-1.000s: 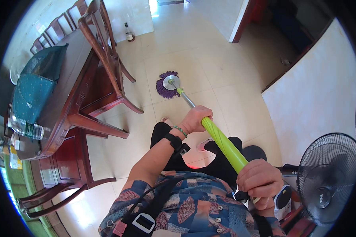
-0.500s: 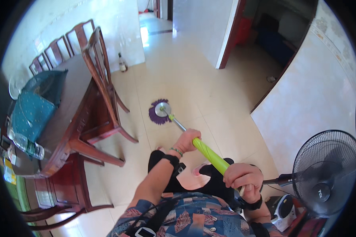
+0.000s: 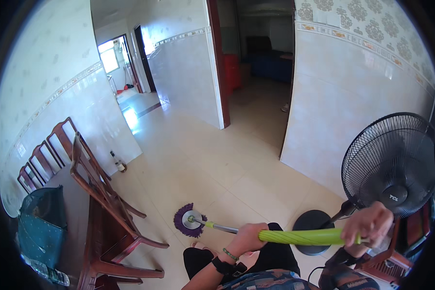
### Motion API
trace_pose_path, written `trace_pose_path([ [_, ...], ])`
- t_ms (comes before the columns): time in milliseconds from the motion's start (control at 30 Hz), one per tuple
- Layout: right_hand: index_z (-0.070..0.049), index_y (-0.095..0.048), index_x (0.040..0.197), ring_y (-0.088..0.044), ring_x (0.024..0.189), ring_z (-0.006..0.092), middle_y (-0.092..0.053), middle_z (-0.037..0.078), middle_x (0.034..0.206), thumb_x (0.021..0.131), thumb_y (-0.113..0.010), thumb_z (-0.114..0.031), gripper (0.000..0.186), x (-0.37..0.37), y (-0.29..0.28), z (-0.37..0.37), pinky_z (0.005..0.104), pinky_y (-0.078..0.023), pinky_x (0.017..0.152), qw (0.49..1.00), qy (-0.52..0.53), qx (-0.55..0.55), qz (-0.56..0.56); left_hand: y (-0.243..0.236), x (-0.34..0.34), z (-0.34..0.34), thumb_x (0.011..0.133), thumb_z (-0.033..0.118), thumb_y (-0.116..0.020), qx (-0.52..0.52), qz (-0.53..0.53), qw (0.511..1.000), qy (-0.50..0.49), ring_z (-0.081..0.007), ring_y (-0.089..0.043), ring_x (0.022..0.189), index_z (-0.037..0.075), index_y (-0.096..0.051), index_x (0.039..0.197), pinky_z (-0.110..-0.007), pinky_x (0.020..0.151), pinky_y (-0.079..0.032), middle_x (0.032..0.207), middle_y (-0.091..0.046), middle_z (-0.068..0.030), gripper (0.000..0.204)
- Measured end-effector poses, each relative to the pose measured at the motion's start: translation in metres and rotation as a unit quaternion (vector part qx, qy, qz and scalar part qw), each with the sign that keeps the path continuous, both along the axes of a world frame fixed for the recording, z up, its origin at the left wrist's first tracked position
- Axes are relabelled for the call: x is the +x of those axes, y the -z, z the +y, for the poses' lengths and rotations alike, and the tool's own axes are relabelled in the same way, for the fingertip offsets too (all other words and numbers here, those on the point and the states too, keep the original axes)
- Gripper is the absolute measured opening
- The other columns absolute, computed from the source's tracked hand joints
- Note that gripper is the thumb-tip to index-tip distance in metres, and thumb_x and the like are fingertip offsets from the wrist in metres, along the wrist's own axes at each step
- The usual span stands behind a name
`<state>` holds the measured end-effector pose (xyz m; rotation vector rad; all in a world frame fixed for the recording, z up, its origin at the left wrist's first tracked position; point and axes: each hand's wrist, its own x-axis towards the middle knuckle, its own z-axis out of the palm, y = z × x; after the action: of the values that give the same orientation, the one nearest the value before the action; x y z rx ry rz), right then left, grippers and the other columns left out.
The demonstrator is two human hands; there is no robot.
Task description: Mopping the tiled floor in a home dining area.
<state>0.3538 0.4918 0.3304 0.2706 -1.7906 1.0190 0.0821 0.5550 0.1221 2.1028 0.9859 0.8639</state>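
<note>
I hold a spin mop (image 3: pixel 299 236) with a lime-green grip, a metal pole and a purple fringed head. My left hand (image 3: pixel 250 238) is wrapped round the pole just below the green grip. Around the grip's top end, my right hand (image 3: pixel 368 224) is closed, a little blurred. The pole lies slanted across my front. Flat on the tiled floor, left of my feet, rests the purple mop head (image 3: pixel 182 220) with its pale round plate.
A dark wooden chair (image 3: pixel 108 193) and table (image 3: pixel 77 208) stand at left, with a teal folded cloth item (image 3: pixel 41 227) on top. A bottle (image 3: pixel 118 162) is by the wall. A black standing fan (image 3: pixel 389 164) stands close at right, its round base (image 3: pixel 314 227) near the mop grip. A doorway opens ahead.
My view has tilted up. My right hand has swung up and to the right, bringing the mop handle nearer to level. The mop head still lies on the floor.
</note>
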Motion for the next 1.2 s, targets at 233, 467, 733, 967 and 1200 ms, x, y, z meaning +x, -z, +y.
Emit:
trace_pose_path([
  [233, 0.009, -0.066, 0.085, -0.069, 0.067, 0.0299, -0.064, 0.017, 0.081, 0.077, -0.073, 0.009, 0.01, -0.002, 0.003, 0.006, 0.0421, -0.06, 0.064, 0.994, -0.018, 0.058, -0.091, 0.008, -0.014, 0.011, 0.074, 0.016, -0.073, -0.019, -0.007, 1.0, 0.006, -0.0364, -0.064, 0.075, 0.01, -0.062, 0.085, -0.043, 0.064, -0.051, 0.076, -0.064, -0.0135, 0.016],
  [467, 0.003, -0.06, 0.09, -0.06, 0.056, 0.021, -0.058, 0.008, 0.069, 0.085, -0.065, 0.003, 0.007, -0.092, 0.055, 0.032, 0.0362, -0.053, 0.053, 0.952, 0.229, -0.153, 0.135, 0.047, -0.054, 0.06, 0.072, 0.004, -0.07, 0.107, -0.042, 0.983, -0.142, -0.0345, -0.064, 0.071, 0.008, -0.06, 0.082, -0.04, 0.063, -0.05, 0.073, -0.063, -0.0131, 0.014],
  [733, 0.002, -0.063, 0.105, -0.065, 0.066, 0.0226, -0.064, 0.013, 0.081, 0.08, -0.058, 0.008, 0.026, -0.147, 0.099, 0.061, 0.0348, -0.055, 0.061, 0.98, 0.19, -0.018, -0.058, 0.113, -0.131, 0.086, 0.065, 0.005, -0.07, 0.161, -0.023, 0.959, -0.231, -0.0321, -0.061, 0.068, 0.012, -0.057, 0.075, -0.039, 0.064, -0.048, 0.069, -0.06, -0.0092, 0.018],
  [967, 0.006, -0.061, 0.094, -0.065, 0.065, 0.0229, -0.061, 0.012, 0.08, 0.08, -0.055, 0.011, 0.016, -0.162, 0.118, 0.057, 0.0347, -0.055, 0.063, 0.971, 0.214, 0.012, -0.104, 0.13, -0.146, 0.084, 0.065, 0.004, -0.07, 0.136, -0.032, 0.958, -0.252, -0.0323, -0.06, 0.07, 0.01, -0.054, 0.073, -0.039, 0.065, -0.047, 0.07, -0.06, -0.0087, 0.019],
  [1200, 0.003, -0.064, 0.105, -0.064, 0.062, 0.0171, -0.064, 0.007, 0.074, 0.076, -0.057, 0.012, 0.031, -0.136, 0.13, 0.05, 0.027, -0.053, 0.059, 0.945, 0.304, -0.049, -0.11, 0.131, -0.123, 0.091, 0.065, 0.003, -0.069, 0.161, -0.008, 0.962, -0.22, -0.0339, -0.059, 0.072, 0.01, -0.053, 0.073, -0.04, 0.066, -0.047, 0.071, -0.06, -0.0093, 0.019],
])
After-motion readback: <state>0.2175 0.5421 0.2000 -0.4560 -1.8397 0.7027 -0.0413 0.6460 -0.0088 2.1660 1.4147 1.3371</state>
